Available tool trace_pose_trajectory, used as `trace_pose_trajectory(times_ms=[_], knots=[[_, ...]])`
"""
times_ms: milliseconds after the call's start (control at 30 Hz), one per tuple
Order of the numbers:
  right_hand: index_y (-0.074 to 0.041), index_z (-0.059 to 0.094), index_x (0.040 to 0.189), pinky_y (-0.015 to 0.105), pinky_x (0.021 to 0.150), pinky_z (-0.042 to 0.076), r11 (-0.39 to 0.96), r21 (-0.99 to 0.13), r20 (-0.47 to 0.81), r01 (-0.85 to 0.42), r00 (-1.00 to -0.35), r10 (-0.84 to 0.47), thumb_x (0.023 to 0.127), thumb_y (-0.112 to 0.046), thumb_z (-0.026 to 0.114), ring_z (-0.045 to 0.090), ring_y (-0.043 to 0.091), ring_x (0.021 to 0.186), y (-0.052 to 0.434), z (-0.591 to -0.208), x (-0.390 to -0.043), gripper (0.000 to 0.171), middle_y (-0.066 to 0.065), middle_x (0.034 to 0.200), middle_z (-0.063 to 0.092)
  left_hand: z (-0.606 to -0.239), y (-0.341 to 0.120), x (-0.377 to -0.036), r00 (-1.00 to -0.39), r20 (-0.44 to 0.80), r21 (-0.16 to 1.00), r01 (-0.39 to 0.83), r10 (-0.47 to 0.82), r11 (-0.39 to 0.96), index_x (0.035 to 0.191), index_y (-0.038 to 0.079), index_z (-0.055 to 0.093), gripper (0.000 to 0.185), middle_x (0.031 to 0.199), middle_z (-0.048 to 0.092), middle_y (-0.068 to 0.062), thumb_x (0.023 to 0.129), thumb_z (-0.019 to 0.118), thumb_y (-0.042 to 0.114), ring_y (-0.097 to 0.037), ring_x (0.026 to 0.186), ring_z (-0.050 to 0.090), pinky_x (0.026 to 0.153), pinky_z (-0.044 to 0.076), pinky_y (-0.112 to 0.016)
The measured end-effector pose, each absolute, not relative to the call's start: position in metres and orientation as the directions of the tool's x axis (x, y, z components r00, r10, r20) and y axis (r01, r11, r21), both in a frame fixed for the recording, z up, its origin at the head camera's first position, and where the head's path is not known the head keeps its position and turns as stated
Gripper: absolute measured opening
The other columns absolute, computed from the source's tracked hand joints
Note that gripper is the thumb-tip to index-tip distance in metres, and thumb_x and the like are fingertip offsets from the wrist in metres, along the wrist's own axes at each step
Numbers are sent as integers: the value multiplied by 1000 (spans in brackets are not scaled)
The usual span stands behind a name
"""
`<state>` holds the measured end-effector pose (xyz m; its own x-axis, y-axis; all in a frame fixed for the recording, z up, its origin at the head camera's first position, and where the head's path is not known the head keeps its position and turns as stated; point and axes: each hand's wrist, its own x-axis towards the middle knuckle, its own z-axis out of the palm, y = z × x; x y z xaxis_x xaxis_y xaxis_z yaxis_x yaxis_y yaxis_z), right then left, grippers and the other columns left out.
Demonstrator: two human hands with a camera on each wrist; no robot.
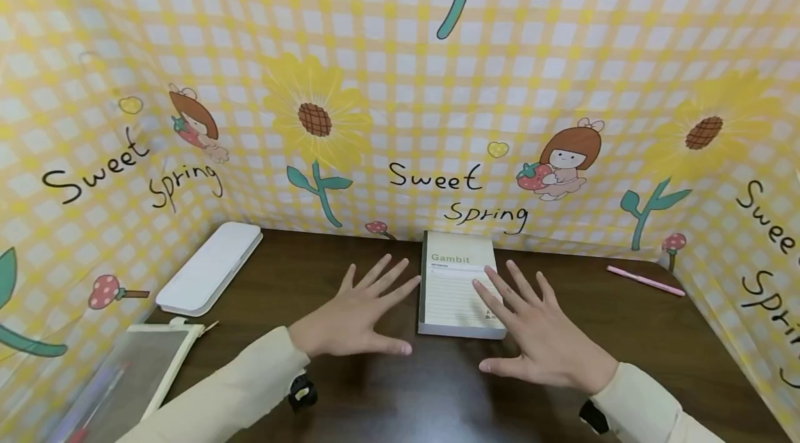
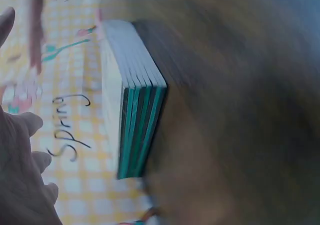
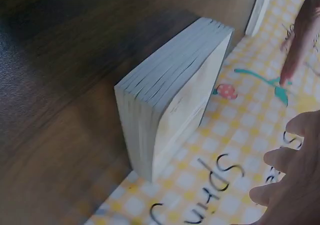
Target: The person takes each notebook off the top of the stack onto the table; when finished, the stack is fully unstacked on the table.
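A stack of several notebooks (image 1: 456,301) lies at the back middle of the table, the top cover cream with the word "Gambit". In the left wrist view the stack (image 2: 140,130) shows green and dark spines; in the right wrist view its pale page edges (image 3: 165,67) face the camera. My left hand (image 1: 356,314) hovers to the left of the stack, fingers spread and holding nothing. On the other side, my right hand (image 1: 544,339) is spread too, its fingertips overlapping the stack's right edge in the head view. Contact with the notebooks cannot be made out.
At the back left lies a white case (image 1: 209,269). A mesh zip pouch (image 1: 140,360) with pens inside sits at the left front. One pink pen (image 1: 646,280) rests at the back right. Yellow checked cloth (image 1: 400,103) walls the dark wooden table (image 1: 400,408) at the back and sides.
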<state>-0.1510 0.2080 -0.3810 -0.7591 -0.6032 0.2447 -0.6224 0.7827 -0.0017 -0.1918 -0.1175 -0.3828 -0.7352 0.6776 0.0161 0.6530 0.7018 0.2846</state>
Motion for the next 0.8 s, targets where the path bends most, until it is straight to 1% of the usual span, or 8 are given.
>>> trace_pose_trajectory(times_ms=[67,200,300,367,467,533,667,800], knots=[[-23,16,156,71,106,17,801,-112,228,-588,-800,-555,83,-65,60,8,41,149,214,-383,-157,96,7,163,14,-386,-122,-199,-759,-1,459,579,651,674,153,40,1,88,162,-11,8,87,51,69,-23,150,-15,108,-3,-73],[-16,14,156,66,109,23,776,-506,163,-378,-925,-344,93,-48,57,20,44,145,230,-391,-176,83,16,161,18,-397,-129,-222,-843,-49,798,289,535,529,154,40,6,78,163,-7,6,93,53,55,-25,151,-9,112,2,-69],[-6,14,155,60,110,29,550,-827,35,-116,-987,-155,99,-39,51,27,44,142,235,-404,-191,75,24,157,21,-410,-124,-236,-903,-116,930,47,414,365,154,37,9,81,164,1,3,92,59,49,-26,151,1,115,8,-63],[0,12,154,55,112,31,330,-943,-61,36,-996,-68,101,-34,48,28,43,142,232,-416,-201,72,28,156,21,-423,-114,-242,-926,-152,962,-57,347,269,156,31,9,87,164,5,0,90,65,41,-27,151,7,117,12,-58],[8,9,151,50,115,27,57,-990,-132,132,-991,-12,101,-22,47,24,41,144,218,-436,-213,70,31,155,19,-448,-89,-249,-944,-156,976,-103,291,190,157,17,6,94,163,8,-9,88,70,31,-32,150,12,118,16,-53],[9,11,150,50,116,25,15,-988,-153,153,-988,21,101,-19,48,24,40,144,207,-447,-217,67,31,154,20,-462,-72,-249,-946,-142,979,-91,291,182,156,10,3,99,163,8,-14,87,72,27,-36,149,15,118,18,-52],[2,25,150,51,115,25,124,-982,-134,140,-989,58,100,-19,49,30,36,142,187,-461,-220,60,25,153,31,-474,-41,-242,-946,-87,977,-20,313,212,156,7,5,100,161,13,-18,85,74,25,-39,147,18,116,20,-54],[-5,30,150,50,113,28,245,-966,-72,83,-996,55,100,-16,47,36,31,138,180,-465,-219,54,18,151,38,-471,-27,-238,-950,-17,983,42,311,181,156,14,15,93,161,21,-11,84,74,23,-31,147,20,117,19,-54]])
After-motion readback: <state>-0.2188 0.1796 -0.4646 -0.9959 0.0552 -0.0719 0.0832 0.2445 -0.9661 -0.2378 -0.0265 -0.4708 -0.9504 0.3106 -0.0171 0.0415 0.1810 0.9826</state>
